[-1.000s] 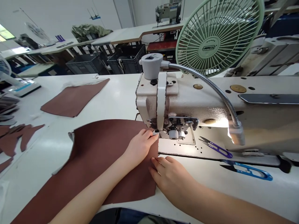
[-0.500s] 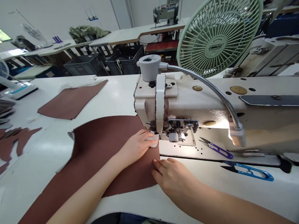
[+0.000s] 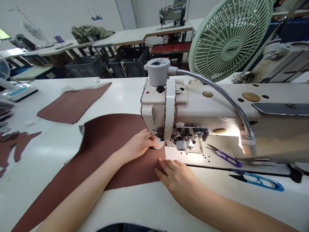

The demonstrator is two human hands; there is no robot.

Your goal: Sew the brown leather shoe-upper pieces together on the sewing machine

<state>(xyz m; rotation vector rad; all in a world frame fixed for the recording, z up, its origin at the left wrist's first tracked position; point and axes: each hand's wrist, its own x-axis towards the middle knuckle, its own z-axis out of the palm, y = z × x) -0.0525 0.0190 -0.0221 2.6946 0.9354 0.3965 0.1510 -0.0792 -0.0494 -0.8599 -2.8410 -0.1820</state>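
Left hand (image 3: 141,145) lies on the brown sheet (image 3: 106,141), fingers curled and pinching a small white tab (image 3: 158,144) against the sheet's far right corner, close beside the needle end of the sewing machine (image 3: 217,109). Right hand (image 3: 177,175) is open and flat, grasping nothing, fingertips on the sheet's right edge just in front of the machine bed.

The sheet lies on the desk (image 3: 48,154), nearly all of it spread left of the machine; only the corner with the tab reaches the presser foot (image 3: 181,144). Whether the foot is down on it I cannot tell.

Progress, as a judgement: early. No stitch line can be made out on the sheet, so the sewing itself looks not yet done.

Around: purple snips (image 3: 224,155) and blue snips (image 3: 259,180) to the right, untouched. A second brown piece (image 3: 72,103) lies further back, brown offcuts (image 3: 14,148) at far left. Green fan (image 3: 229,38) stands behind the machine.
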